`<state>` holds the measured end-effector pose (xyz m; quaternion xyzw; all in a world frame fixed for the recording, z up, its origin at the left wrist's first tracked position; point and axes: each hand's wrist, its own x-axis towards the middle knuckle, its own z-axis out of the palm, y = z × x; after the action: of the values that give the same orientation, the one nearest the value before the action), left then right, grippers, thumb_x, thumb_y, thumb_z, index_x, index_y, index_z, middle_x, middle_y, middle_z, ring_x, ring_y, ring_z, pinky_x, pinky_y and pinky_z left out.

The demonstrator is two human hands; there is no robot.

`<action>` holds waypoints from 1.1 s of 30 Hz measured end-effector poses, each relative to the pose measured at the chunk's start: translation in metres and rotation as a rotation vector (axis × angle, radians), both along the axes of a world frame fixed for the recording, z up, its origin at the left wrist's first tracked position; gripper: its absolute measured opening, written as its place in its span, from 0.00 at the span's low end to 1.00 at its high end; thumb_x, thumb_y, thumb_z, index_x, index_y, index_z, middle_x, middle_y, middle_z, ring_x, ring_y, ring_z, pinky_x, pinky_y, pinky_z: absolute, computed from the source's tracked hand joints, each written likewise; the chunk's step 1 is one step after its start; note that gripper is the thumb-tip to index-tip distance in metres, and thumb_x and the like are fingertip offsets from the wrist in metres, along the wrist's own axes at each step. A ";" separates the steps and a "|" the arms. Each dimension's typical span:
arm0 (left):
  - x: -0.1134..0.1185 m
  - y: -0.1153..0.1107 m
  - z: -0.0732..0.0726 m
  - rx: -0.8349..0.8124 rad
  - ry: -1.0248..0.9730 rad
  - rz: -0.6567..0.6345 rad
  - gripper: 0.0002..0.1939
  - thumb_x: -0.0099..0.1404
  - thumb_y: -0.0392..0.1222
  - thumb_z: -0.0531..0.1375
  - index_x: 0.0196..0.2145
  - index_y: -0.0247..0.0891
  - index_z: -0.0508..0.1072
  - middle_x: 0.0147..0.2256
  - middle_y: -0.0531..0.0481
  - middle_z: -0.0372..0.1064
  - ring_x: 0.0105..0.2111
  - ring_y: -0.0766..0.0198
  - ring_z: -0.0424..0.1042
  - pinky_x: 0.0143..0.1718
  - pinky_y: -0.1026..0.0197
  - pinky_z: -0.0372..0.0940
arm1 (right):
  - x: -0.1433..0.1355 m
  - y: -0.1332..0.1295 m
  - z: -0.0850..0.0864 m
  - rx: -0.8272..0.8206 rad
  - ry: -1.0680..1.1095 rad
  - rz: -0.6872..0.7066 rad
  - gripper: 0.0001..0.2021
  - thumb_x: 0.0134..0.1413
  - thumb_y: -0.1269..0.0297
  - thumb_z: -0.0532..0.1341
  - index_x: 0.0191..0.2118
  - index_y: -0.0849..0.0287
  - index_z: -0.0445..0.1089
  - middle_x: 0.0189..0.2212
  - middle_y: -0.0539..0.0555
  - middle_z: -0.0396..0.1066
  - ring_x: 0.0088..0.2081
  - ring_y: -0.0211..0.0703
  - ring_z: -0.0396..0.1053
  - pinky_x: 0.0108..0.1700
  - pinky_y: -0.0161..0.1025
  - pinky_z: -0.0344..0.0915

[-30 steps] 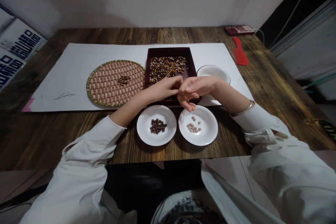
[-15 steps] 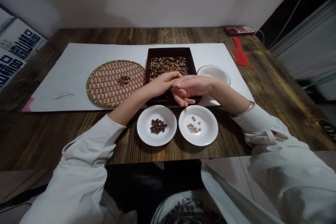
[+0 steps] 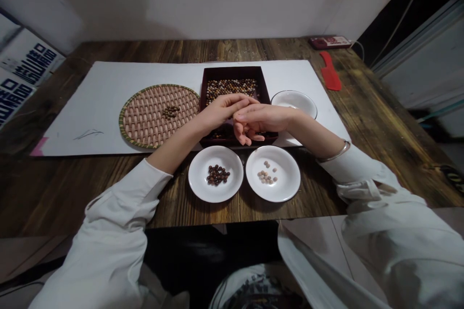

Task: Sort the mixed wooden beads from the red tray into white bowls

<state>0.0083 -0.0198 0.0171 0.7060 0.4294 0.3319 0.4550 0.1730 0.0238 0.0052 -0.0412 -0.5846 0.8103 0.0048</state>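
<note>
Mid-frame, left hand, fingertips hidden, meets loosely curled right hand; either grip's hold unclear. Beads lie just above, left hand nearer.

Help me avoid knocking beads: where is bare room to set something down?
Bare: board left of the tray; table right of the board, nearer than the red tool. Crowded: the middle, left hand and right hand over the box, plates in front.

Dark-brown, wood-grained tabletop: a flat white rectangular sheet lies across it; near the front edge, a round white left dish stands just beside a round white right dish; at right lie a red comb-shaped tool and a flat dark-red-and-white device.
</note>
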 end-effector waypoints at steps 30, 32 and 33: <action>0.000 0.006 -0.013 -0.237 -0.434 0.067 0.21 0.58 0.56 0.63 0.34 0.32 0.75 0.25 0.50 0.74 0.29 0.64 0.76 0.37 0.64 0.71 | -0.001 -0.002 0.010 0.180 -0.079 -0.371 0.30 0.62 0.38 0.37 0.22 0.56 0.54 0.19 0.49 0.59 0.26 0.36 0.62 0.30 0.34 0.62; 0.001 0.007 -0.012 -0.255 -0.439 0.050 0.20 0.60 0.55 0.62 0.35 0.31 0.74 0.25 0.50 0.74 0.29 0.64 0.76 0.37 0.63 0.71 | -0.002 -0.001 0.010 0.163 -0.063 -0.392 0.29 0.63 0.39 0.38 0.22 0.56 0.53 0.18 0.48 0.58 0.25 0.36 0.61 0.30 0.34 0.62; 0.001 0.007 -0.012 -0.268 -0.442 0.042 0.20 0.62 0.54 0.61 0.36 0.31 0.74 0.24 0.50 0.73 0.28 0.64 0.76 0.37 0.62 0.72 | -0.002 -0.001 0.010 0.154 -0.051 -0.397 0.29 0.64 0.40 0.38 0.22 0.56 0.53 0.18 0.48 0.58 0.25 0.36 0.61 0.30 0.34 0.61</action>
<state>0.0095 -0.0128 0.0047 0.5405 0.3743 0.4278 0.6203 0.1708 0.0230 0.0153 -0.1756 -0.6249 0.7452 0.1525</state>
